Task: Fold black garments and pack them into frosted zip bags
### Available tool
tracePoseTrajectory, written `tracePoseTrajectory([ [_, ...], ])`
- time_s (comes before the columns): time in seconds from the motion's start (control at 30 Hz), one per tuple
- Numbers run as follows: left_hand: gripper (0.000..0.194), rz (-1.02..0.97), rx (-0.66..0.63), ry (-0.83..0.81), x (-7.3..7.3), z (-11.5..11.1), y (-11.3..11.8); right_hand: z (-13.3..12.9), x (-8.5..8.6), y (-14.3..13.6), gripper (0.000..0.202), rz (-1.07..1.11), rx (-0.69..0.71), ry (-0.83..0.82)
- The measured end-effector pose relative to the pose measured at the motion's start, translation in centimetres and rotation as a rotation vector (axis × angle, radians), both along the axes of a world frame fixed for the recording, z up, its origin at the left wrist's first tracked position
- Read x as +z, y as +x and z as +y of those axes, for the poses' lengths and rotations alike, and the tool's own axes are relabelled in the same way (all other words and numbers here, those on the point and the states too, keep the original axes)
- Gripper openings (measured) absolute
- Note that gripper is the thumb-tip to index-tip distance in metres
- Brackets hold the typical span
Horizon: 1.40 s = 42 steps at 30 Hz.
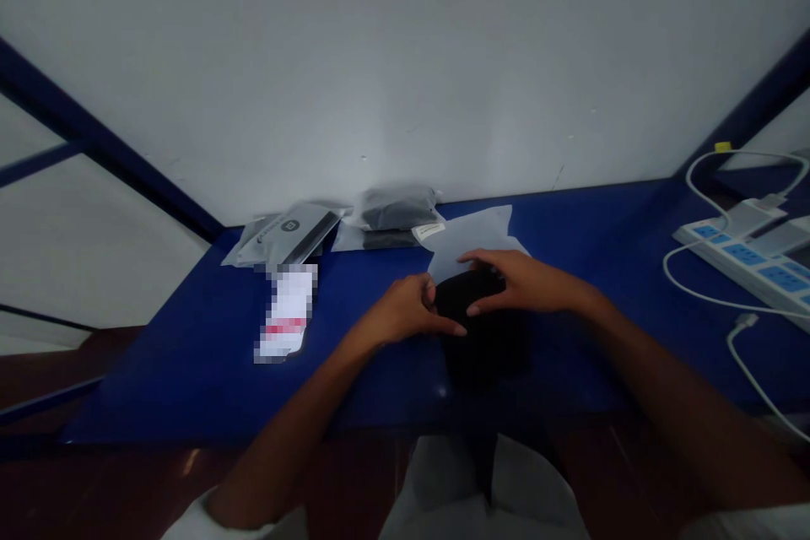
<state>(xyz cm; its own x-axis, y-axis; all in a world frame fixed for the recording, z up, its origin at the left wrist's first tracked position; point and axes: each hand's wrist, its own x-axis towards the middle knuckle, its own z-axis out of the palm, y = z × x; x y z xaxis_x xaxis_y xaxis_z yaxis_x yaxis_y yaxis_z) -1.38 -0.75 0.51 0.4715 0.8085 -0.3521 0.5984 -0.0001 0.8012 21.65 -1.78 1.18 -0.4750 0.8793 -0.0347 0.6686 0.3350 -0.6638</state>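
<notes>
Left hand (405, 310) has its thumb across the near face of the black item (456, 294) and its fingers curled at the left edge, so it reads as holding that side; how hard it presses, can't tell. Left to right: pale packets (282, 236) overlap at the far left of the blue table (190, 337), with a blurred white item (286, 312) just in front of them. Leave both alone, but keep the left elbow from swinging wide into the white one. Next, bagged dark goods (398, 211) stacked against the wall (405, 84), behind the hands; don't shove the work back into them. Black item sits in front of the body, between the hands, its lower part spread toward the near table edge. It looks soft, so I'd keep even, light tension from both sides, and smooth the face with the thumbs rather than pinching creases in. Its folds are too dark to read; feel for the edges. White sheet (472, 236) lies just behind, partly under the fingers; watch it doesn't get dragged along. Right hand (515, 280) is arched wider, thumb near side, fingers far side, holding the upper right part. Far right: power strip (747, 257) and loose white cable (734, 346); keep the right forearm clear of both.
</notes>
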Motion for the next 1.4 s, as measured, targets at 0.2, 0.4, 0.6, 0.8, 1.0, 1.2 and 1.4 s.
tracePoseTrajectory([
  [0.2, 0.045, -0.182, 0.103, 0.116, -0.9, -0.3, 1.2, -0.1, 1.0, 0.3, 0.064, -0.090, -0.085, -0.135],
  [0.4, 0.031, -0.368, 0.200, 0.264, -1.5, 0.1, 1.5, -0.4, 1.3, 0.0, 0.059, -0.149, -0.175, -0.247],
  [0.6, 0.028, -0.419, 0.153, 0.200, -1.4, 0.3, 1.6, -0.6, 1.4, -0.3, 0.044, -0.157, -0.151, -0.231],
  [0.8, 0.027, -0.444, 0.124, 0.154, -1.3, 0.5, 1.6, -0.7, 1.2, -0.5, 0.043, -0.150, -0.157, -0.198],
  [1.0, 0.015, -0.461, -0.027, 0.323, -1.0, 1.0, 0.9, -0.9, 2.1, -0.1, 0.036, 0.063, -0.179, -0.305],
  [1.2, 0.017, -0.272, -0.201, 0.945, -1.7, 2.1, 0.4, -0.7, 4.2, 3.5, 0.041, 0.534, -0.442, -0.198],
  [1.4, 0.029, 0.129, -0.447, 1.195, -3.2, 2.5, 1.1, -0.4, 4.5, 6.1, 0.029, 0.888, -0.774, 0.023],
])
